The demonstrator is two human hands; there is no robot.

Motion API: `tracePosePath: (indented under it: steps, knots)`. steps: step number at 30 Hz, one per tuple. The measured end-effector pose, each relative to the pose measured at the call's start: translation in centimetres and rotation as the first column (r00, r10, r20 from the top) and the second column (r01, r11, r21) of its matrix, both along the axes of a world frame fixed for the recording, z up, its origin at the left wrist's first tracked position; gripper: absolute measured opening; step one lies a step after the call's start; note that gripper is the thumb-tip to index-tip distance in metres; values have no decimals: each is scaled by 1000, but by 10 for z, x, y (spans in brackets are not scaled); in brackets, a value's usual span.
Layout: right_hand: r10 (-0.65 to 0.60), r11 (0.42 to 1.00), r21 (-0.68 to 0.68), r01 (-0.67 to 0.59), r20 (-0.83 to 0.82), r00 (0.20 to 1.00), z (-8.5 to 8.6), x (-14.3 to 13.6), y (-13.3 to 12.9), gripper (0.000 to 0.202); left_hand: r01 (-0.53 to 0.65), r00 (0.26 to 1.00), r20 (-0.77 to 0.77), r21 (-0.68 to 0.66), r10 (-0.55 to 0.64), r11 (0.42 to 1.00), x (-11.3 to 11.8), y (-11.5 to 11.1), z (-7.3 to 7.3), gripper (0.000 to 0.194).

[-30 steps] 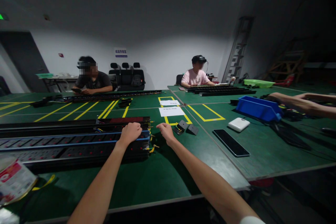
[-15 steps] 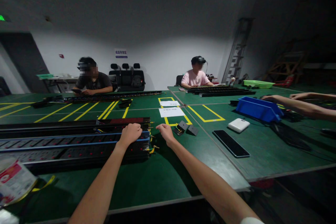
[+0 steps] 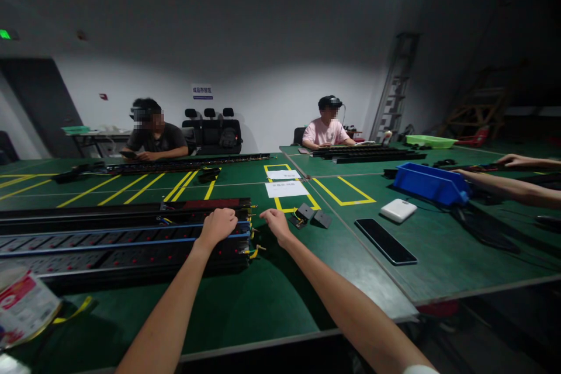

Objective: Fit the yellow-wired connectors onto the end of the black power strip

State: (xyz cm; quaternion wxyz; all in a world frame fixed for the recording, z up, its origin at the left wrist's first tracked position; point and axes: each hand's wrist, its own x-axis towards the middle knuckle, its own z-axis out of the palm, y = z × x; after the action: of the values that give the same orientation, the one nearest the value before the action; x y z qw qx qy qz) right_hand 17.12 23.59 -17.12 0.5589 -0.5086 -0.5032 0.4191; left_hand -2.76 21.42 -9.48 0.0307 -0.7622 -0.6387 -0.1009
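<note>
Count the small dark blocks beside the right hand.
2: the left block, nearer the right hand; the right block, nearer the phone. Any beneath them would be hidden.

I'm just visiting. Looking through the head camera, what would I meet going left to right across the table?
Labelled red-and-white container → the person's left hand → the person's right hand → two small dark boxes → black phone → a co-worker's hand.
</note>
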Motion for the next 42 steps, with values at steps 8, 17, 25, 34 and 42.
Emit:
tracePosePath:
  steps: [8,17,25,34,42]
  knots:
    - [7,1000,14,-7,9,1000,-2,-1,0,24,12,1000,3,6,-12,1000,-1,1,-1,30]
    - [-2,999,41,1,29,1000,-4,0,3,25,2,1000,-10,-5,-2,1000,0,0,1,32]
    - [8,999,40,-9,28,1000,-3,0,2,25,7,1000,-13,8,-7,1000,0,0,1,30]
    - [21,999,32,-23,50,999,1,0,-1,25,14,1000,-3,22,-14,1000,0,-1,0,29]
    - [31,999,21,-32,49,998,3,0,-3,25,3,1000,-7,-2,-3,1000,2,-3,4,29]
